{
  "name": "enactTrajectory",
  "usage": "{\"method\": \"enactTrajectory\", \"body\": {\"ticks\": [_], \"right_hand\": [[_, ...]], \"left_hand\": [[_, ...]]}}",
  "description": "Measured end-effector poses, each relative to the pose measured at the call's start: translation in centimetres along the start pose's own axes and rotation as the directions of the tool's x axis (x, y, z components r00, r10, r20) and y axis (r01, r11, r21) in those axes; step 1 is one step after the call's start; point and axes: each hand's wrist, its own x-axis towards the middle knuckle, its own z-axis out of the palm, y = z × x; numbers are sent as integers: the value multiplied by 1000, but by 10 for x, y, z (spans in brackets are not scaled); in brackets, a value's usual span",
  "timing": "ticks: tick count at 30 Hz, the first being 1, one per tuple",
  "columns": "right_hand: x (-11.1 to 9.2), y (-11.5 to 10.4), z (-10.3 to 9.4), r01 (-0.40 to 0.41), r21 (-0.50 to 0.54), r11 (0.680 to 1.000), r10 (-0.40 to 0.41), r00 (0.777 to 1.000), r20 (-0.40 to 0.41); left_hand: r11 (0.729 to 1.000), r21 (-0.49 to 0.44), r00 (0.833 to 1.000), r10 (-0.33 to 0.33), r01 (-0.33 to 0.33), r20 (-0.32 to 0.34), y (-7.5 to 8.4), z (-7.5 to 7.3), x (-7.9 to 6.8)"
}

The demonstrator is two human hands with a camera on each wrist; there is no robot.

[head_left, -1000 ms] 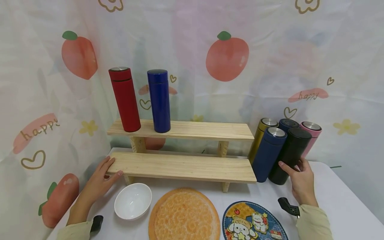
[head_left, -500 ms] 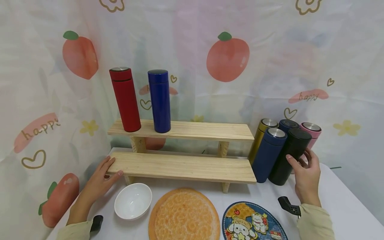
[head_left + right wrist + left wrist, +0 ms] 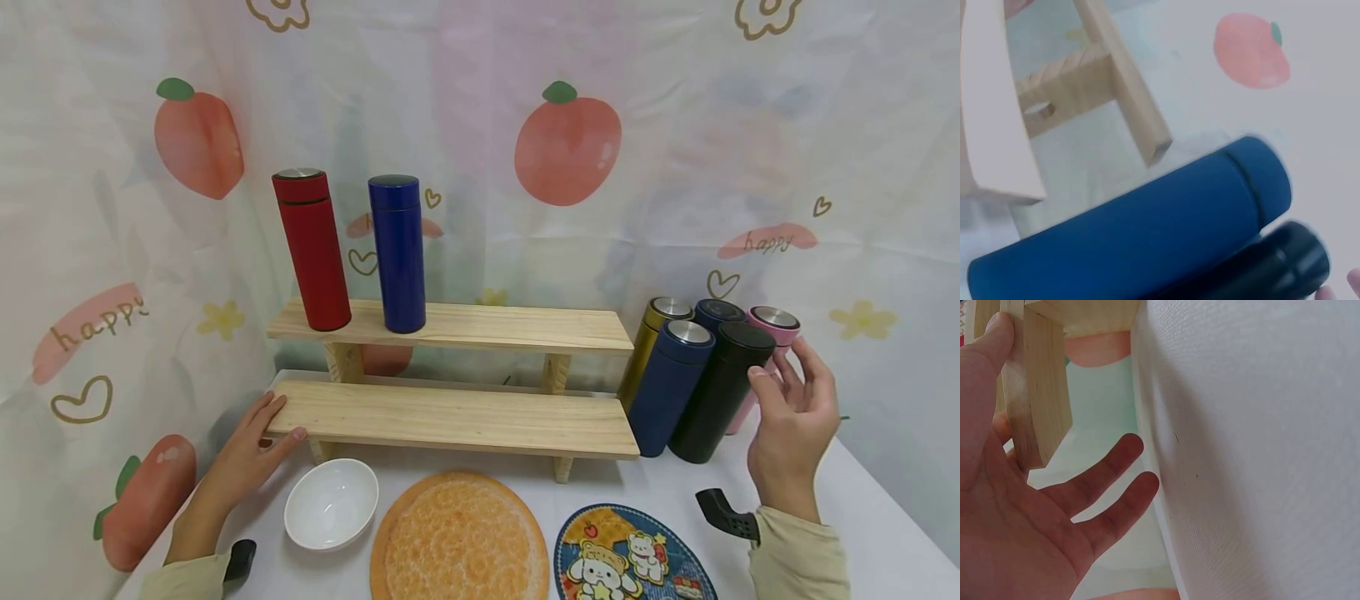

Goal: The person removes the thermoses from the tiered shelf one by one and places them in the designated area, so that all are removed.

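My left hand (image 3: 251,446) rests on the left end of the lower wooden shelf (image 3: 465,417); in the left wrist view its thumb lies along the board (image 3: 1019,387) and two fingers extend past it. At the right, my right hand (image 3: 798,425) reaches beside a pink thermos (image 3: 776,323), fingers at its upper side and thumb near a black thermos (image 3: 720,400). Both bottles stand on the table, the pink one partly hidden. A navy thermos (image 3: 670,396) stands left of the black one, with a gold thermos (image 3: 641,354) and another dark blue thermos (image 3: 718,312) behind.
On the upper shelf (image 3: 525,325) stand a red thermos (image 3: 313,258) and a royal blue thermos (image 3: 399,258). In front of the stand lie a white bowl (image 3: 332,506), a round orange-brown mat (image 3: 461,537) and a blue cartoon mat (image 3: 633,554). A patterned cloth hangs behind.
My right hand has moved right and up from beside the black thermos to the pink thermos. My left hand and the bottles keep their places.
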Motion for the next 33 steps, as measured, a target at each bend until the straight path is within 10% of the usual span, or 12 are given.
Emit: {"method": "enactTrajectory", "body": {"ticks": [9,18,33], "right_hand": [[-13,-21,19,126,154,980,-127,992,0],[-31,-24,37,118,185,976,-151,974,172],[-63,-11,62,41,107,993,-87,881,465]], "left_hand": [[1000,4,1000,14,-14,-7,-1,0,0],[1000,-6,1000,8,-8,-13,2,-1,-2],[1000,-13,1000,8,-8,-18,1,1,-2]]}}
